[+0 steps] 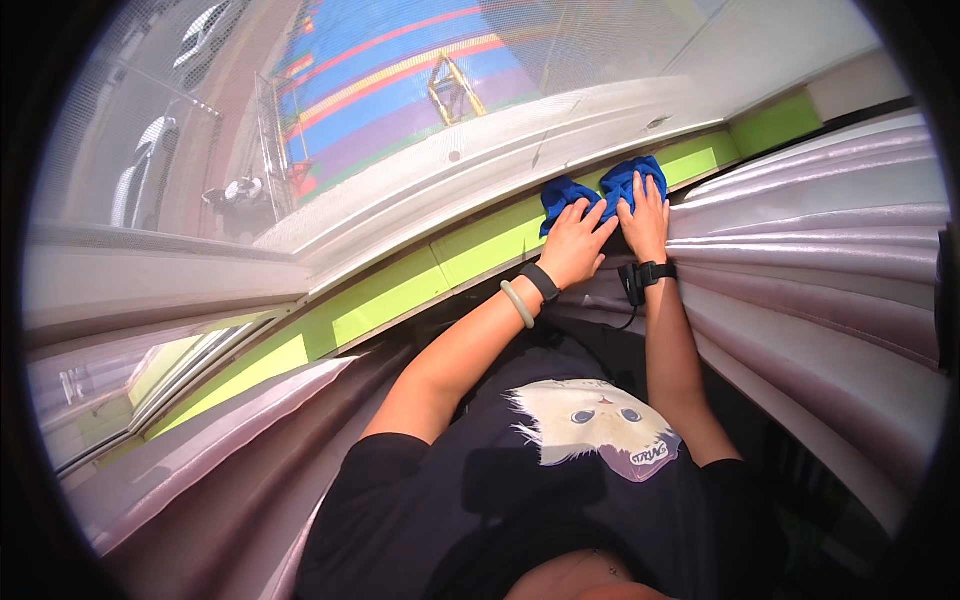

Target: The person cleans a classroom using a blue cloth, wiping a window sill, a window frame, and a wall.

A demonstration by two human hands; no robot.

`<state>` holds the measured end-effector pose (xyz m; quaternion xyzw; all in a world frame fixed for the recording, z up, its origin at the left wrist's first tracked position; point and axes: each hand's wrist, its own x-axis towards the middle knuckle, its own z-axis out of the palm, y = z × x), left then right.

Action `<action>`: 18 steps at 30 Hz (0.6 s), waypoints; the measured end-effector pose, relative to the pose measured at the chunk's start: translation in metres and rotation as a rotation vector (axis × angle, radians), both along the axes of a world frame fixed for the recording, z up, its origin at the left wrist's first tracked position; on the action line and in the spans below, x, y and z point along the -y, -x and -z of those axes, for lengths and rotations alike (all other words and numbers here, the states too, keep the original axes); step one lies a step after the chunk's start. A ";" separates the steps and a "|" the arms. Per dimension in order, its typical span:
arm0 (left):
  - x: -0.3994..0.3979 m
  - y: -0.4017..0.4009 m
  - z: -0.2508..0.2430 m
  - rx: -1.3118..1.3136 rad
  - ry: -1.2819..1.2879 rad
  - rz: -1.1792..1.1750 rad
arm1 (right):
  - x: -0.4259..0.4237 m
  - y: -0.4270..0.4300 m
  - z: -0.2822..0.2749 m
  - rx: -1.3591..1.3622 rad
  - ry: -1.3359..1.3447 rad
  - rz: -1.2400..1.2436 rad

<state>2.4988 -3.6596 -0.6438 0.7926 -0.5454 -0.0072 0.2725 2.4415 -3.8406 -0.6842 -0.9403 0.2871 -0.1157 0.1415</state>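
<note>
A crumpled blue cloth (636, 174) lies bunched on the light green windowsill (397, 287), close to the window frame. My left hand (576, 244) rests its fingertips on the cloth's left part, thumb apart. On the right part, my right hand (645, 217) presses with its fingers bent over the folds. Both hands are almost side by side, and the cloth seems to run on between them, though I cannot tell whether it is one piece. The palms' undersides are hidden.
Shiny pinkish curtains hang on the right (810, 247) and the left (247, 442). Beyond the sill is a mesh window screen (360, 142), with a coloured court and parked cars far below. A black device (631, 285) with a cable is strapped at my right wrist.
</note>
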 end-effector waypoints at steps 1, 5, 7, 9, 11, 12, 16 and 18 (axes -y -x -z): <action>0.015 -0.001 0.004 0.007 -0.011 0.000 | 0.015 -0.002 0.004 0.001 -0.004 0.003; 0.048 -0.006 0.021 0.039 -0.045 0.041 | 0.047 -0.003 0.023 -0.048 0.008 0.050; 0.076 -0.005 0.023 0.078 -0.065 0.035 | 0.077 -0.004 0.022 -0.043 0.028 0.053; 0.098 -0.007 0.027 0.074 -0.088 0.048 | 0.101 -0.005 0.027 -0.042 0.013 0.061; 0.113 -0.008 0.034 0.074 -0.108 0.046 | 0.115 -0.006 0.039 -0.035 -0.003 0.075; 0.127 -0.007 0.037 0.073 -0.101 0.051 | 0.130 -0.006 0.043 -0.035 0.003 0.078; 0.170 -0.012 0.052 0.065 -0.090 0.082 | 0.177 -0.016 0.056 -0.080 0.011 0.158; 0.192 -0.017 0.056 0.041 -0.117 0.119 | 0.199 -0.022 0.059 -0.097 -0.025 0.207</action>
